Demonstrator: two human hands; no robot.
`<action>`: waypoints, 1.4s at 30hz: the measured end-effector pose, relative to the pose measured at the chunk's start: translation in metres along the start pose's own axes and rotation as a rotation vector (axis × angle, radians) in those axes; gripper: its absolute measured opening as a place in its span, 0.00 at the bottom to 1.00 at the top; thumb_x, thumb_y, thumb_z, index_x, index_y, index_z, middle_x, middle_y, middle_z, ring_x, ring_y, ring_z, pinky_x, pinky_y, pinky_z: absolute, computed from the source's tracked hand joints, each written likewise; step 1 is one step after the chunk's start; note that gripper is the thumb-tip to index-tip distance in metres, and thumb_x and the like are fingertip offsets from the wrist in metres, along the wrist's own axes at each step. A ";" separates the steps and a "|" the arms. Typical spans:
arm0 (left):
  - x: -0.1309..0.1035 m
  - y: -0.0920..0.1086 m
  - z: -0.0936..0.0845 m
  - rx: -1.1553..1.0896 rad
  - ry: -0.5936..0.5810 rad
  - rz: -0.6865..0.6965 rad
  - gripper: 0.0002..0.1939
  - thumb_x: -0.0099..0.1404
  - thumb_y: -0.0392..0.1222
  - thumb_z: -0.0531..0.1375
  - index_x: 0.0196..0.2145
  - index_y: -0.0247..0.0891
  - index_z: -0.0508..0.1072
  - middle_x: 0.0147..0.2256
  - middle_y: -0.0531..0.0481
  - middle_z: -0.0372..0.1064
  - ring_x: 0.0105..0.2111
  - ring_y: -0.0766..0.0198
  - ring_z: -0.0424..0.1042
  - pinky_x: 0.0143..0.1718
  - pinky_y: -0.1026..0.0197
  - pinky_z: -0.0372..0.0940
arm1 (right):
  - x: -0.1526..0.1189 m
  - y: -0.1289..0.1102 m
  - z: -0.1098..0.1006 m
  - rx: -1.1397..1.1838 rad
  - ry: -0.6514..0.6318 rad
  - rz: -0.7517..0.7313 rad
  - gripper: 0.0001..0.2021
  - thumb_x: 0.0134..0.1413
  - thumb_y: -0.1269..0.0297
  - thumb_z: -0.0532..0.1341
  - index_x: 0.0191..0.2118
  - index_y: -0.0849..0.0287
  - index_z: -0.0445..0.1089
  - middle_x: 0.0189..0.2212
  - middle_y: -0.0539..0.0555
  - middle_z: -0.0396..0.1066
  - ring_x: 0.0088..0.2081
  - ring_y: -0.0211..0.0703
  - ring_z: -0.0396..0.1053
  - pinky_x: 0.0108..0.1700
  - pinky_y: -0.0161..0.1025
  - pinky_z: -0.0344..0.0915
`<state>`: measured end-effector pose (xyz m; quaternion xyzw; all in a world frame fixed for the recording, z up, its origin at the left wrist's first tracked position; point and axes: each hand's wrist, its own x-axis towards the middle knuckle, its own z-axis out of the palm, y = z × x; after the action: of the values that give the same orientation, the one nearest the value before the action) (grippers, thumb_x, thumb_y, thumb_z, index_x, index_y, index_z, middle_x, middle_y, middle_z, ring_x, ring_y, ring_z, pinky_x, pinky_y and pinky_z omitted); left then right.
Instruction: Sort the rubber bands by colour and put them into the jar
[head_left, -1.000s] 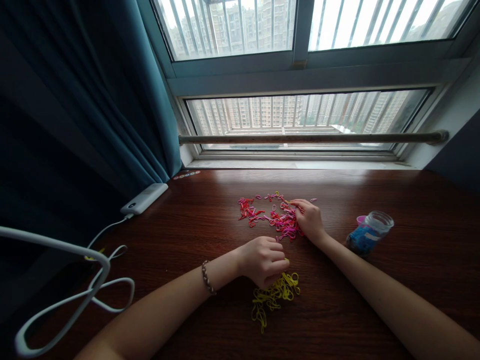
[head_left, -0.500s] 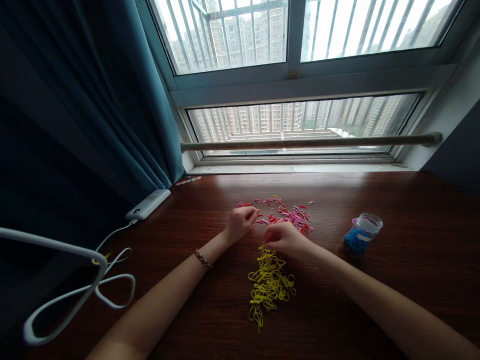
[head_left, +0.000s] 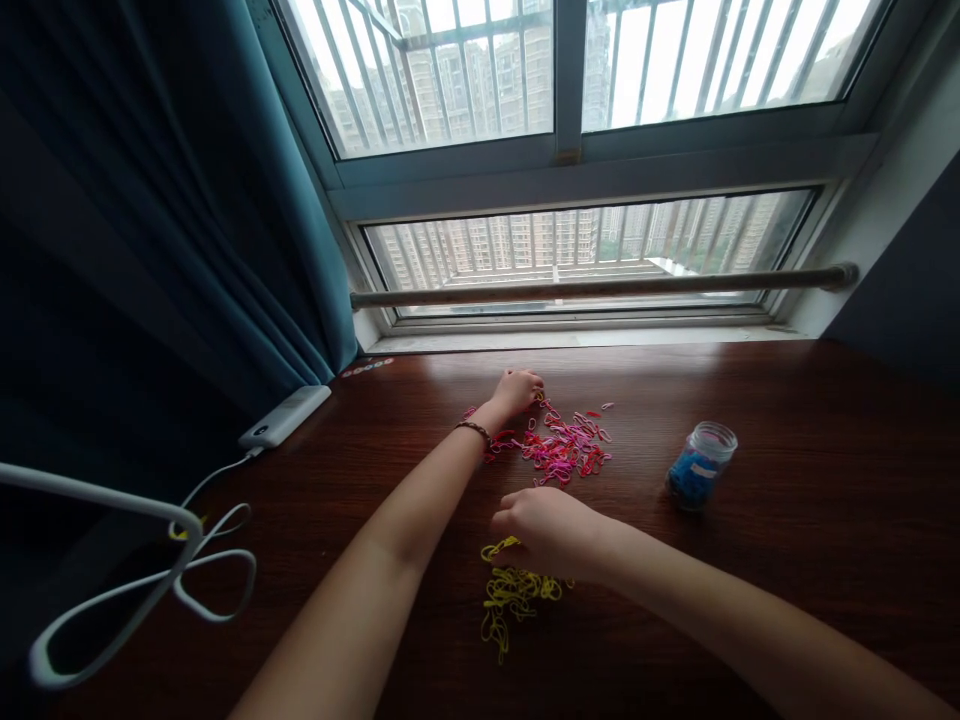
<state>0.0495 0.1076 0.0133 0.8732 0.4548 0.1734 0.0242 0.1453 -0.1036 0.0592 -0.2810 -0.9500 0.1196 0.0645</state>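
My left hand [head_left: 517,392] reaches to the far edge of a loose heap of pink and red rubber bands [head_left: 566,445]. Its fingers are pinched together at a small yellow rubber band [head_left: 539,396]. Nearer to me, my right hand [head_left: 551,527] is over a pile of yellow rubber bands [head_left: 517,592] and covers its upper part. The thumb and curled fingers of that hand are apart, with a yellow loop lying by them. Part of the pink and red heap is hidden behind my left wrist, which wears a beaded bracelet.
On the right stands a clear open jar [head_left: 701,465] with blue contents. A white power bank [head_left: 286,417] with a white cable [head_left: 214,585] lies at left beside a blue curtain [head_left: 300,250]. The brown table [head_left: 780,580] runs up to the window sill.
My left hand has moved forward and right to the yellow band beyond the heap. My right hand has come back toward me, over the yellow pile. The view has shifted slightly.
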 end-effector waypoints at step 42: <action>-0.055 0.006 -0.030 -0.367 -0.018 -0.196 0.08 0.58 0.42 0.57 0.30 0.33 0.70 0.29 0.49 0.70 0.30 0.66 0.68 0.33 0.65 0.62 | 0.003 0.062 0.013 0.163 0.337 0.579 0.14 0.53 0.63 0.53 0.23 0.60 0.71 0.23 0.54 0.72 0.25 0.38 0.67 0.28 0.32 0.56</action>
<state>0.0152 0.0567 0.0269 0.8072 0.4983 0.2423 0.2036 0.1721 -0.0540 0.0307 -0.5488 -0.7942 0.1602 0.2060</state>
